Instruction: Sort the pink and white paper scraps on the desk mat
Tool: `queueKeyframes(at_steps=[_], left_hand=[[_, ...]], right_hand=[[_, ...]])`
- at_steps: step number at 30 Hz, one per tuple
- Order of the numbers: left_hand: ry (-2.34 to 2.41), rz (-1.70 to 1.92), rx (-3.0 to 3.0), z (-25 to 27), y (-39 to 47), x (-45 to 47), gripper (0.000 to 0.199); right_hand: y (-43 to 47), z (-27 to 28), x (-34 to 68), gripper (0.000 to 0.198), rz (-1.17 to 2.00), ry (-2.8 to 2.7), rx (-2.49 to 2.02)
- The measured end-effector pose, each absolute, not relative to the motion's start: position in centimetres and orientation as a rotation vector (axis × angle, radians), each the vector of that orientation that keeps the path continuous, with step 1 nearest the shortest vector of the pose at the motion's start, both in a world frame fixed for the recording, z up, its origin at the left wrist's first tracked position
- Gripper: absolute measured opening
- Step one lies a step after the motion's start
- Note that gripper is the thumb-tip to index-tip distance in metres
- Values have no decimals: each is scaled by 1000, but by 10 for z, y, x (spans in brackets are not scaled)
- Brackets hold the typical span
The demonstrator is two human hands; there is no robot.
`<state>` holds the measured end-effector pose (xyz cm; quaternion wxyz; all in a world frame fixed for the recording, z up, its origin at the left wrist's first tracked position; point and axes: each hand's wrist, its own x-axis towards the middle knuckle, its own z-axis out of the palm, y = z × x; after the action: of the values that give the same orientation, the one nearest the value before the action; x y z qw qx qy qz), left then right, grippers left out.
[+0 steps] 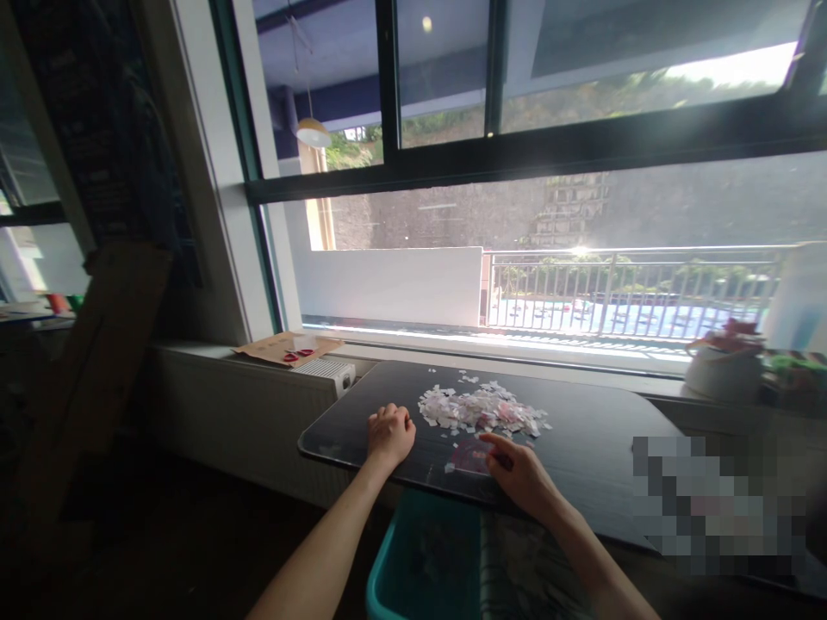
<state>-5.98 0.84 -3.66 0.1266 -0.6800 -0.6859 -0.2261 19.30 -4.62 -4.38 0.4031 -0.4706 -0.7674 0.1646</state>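
A heap of small white and pinkish paper scraps (484, 409) lies on a dark tabletop (594, 430). On the table just left of the heap rests my left hand (391, 433), its fingers curled into a fist; whatever may be inside is hidden. My right hand (522, 475) is at the near side of the heap, index finger stretched out and the others bent, with a gap between them. Beside its fingertips a reddish, see-through flat piece (470, 456) lies on the table, with a few loose scraps around it.
Below the table's front edge stands a teal bin (388, 551) with indistinct contents. Red-handled scissors (299, 354) lie on brown cardboard (275, 347) on the sill. A pale pot (724, 370) stands at right. A large window is behind the table. One area at lower right is pixelated.
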Motion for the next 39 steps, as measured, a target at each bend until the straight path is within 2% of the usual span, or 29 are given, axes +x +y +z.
queueKeyframes(at_steps=[6, 12, 26, 32, 39], left_hand=[[-2009, -653, -1984, -36, 9, -60, 15], [-1999, -665, -1987, -37, 9, -60, 15], [-1977, -682, -1983, -37, 10, -61, 15], [-1972, -685, -1996, -37, 11, -61, 16], [-1978, -680, -1971, -40, 12, -62, 16]], right_hand=[[-43, -46, 196, 41, 249, -1841, -1401], [-44, -47, 196, 41, 265, -1896, -1303], [-39, -51, 237, 45, 100, -1587, -1669], [-38, -52, 236, 44, 81, -1693, -1592], [-43, -46, 234, 45, 113, -1589, -1702]])
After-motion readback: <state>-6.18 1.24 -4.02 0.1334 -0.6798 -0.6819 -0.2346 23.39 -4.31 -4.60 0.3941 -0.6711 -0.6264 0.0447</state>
